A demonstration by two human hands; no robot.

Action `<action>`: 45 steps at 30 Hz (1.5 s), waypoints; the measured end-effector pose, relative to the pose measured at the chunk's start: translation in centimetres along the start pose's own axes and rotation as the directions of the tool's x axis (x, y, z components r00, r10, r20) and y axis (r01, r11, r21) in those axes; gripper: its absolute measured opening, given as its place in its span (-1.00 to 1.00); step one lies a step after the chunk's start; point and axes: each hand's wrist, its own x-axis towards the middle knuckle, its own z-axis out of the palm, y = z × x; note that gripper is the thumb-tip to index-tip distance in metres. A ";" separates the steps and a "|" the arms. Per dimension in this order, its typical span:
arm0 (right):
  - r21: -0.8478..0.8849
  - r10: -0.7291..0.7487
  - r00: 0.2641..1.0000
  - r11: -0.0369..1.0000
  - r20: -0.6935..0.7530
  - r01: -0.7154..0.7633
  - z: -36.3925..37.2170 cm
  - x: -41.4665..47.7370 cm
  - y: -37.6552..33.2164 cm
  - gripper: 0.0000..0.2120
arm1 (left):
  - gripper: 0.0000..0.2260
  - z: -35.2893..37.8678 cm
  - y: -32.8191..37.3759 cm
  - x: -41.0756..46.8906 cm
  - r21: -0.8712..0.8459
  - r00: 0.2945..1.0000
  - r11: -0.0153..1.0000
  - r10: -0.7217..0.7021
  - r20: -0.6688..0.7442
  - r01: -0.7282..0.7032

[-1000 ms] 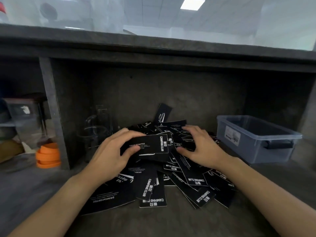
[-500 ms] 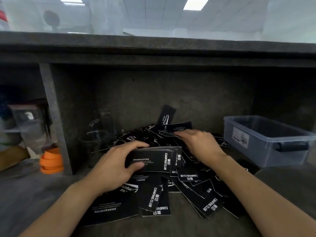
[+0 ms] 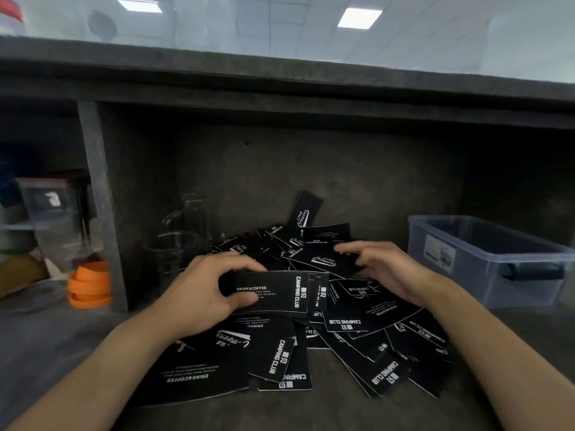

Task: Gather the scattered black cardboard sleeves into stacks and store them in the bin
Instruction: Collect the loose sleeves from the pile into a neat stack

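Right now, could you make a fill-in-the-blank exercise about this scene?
The left hand grips a stack of black cardboard sleeves printed CAMPING ____.
The right hand pinches a loose ____ from the pile.
The translucent grey plastic bin stands ____ of the pile.
The stacked plastic rings left of the divider are ____.
Missing: CLUB; sleeve; right; orange.

Dark concrete alcove (image 3: pixel 280 169) under a thick counter slab (image 3: pixel 280 76), glass pane (image 3: pixel 217 32) above, bright ceiling panels (image 3: pixel 359 17) beyond.
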 end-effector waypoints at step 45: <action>-0.268 0.005 0.951 0.960 0.309 0.082 5.4 -1.9 -3.1 -0.76 | -0.81 1.9 0.5 0.0 -0.019 0.990 0.995 0.097 0.107 -0.095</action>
